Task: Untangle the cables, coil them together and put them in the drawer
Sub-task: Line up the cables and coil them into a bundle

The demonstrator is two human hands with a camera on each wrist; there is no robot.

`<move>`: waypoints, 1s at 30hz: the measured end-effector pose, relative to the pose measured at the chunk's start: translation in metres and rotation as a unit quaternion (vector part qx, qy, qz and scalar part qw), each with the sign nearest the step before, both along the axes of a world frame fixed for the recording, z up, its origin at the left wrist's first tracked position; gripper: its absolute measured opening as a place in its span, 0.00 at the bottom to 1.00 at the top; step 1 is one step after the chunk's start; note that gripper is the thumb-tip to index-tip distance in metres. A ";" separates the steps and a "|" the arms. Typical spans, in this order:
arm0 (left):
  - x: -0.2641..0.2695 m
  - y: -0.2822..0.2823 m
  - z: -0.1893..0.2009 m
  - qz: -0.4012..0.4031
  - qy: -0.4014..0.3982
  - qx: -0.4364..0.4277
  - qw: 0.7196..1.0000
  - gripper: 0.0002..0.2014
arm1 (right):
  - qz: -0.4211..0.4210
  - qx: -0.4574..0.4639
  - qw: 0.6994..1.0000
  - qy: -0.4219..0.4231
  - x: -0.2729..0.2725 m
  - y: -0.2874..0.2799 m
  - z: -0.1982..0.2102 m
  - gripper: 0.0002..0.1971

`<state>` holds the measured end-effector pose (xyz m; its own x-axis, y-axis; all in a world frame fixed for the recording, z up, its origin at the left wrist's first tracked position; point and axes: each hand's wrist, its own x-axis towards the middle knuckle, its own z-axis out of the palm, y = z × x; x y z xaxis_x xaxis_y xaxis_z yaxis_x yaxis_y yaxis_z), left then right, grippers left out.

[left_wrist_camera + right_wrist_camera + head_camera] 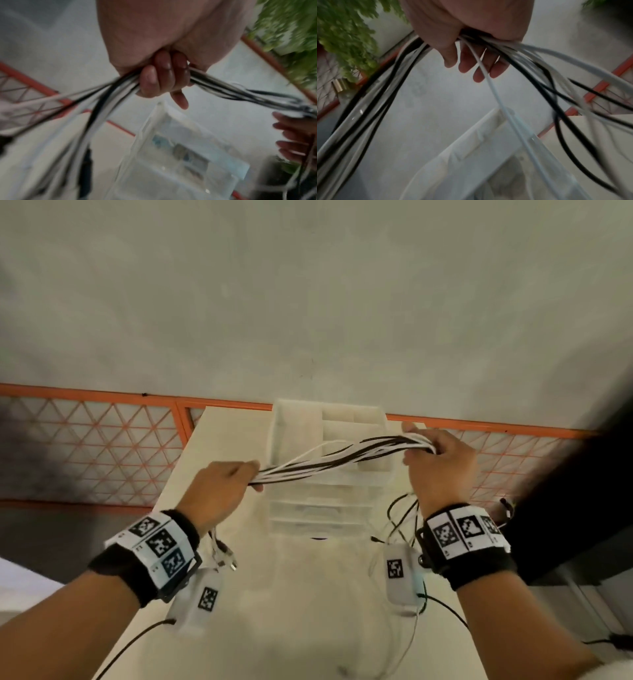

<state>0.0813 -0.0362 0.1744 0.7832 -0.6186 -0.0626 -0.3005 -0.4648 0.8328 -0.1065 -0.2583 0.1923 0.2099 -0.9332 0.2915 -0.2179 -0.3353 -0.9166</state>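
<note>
A bundle of black and white cables [337,455] stretches between both hands, above a translucent plastic drawer unit [329,440] on the table. My left hand [222,484] grips the bundle's left end; the left wrist view shows its fingers [161,78] curled round the cables [223,88]. My right hand [438,457] holds the right end, higher and farther back, with strands [489,83] running past its fingers [471,63]. Loose cable ends with plugs [226,556] hang below the left wrist, and thin black loops [400,515] hang under the right hand.
The drawer unit stands at the far end of a pale table [308,594], with stacked drawers [318,508] facing me. An orange lattice railing [102,446] runs behind the table. Green foliage [346,33] lies beyond it. A dark wall edge [582,491] is at the right.
</note>
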 end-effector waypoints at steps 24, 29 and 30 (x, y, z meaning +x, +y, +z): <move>-0.055 -0.052 0.064 -0.290 0.115 -0.063 0.948 0.20 | 0.107 -0.040 0.993 0.041 0.021 0.032 0.023 0.23; -0.049 -0.046 0.083 -0.190 0.173 -0.169 0.952 0.20 | 0.131 -0.041 0.988 0.066 0.004 0.015 -0.004 0.22; -0.045 -0.045 0.089 -0.168 0.171 -0.186 0.953 0.22 | 0.133 -0.044 0.984 0.115 -0.001 0.012 -0.013 0.23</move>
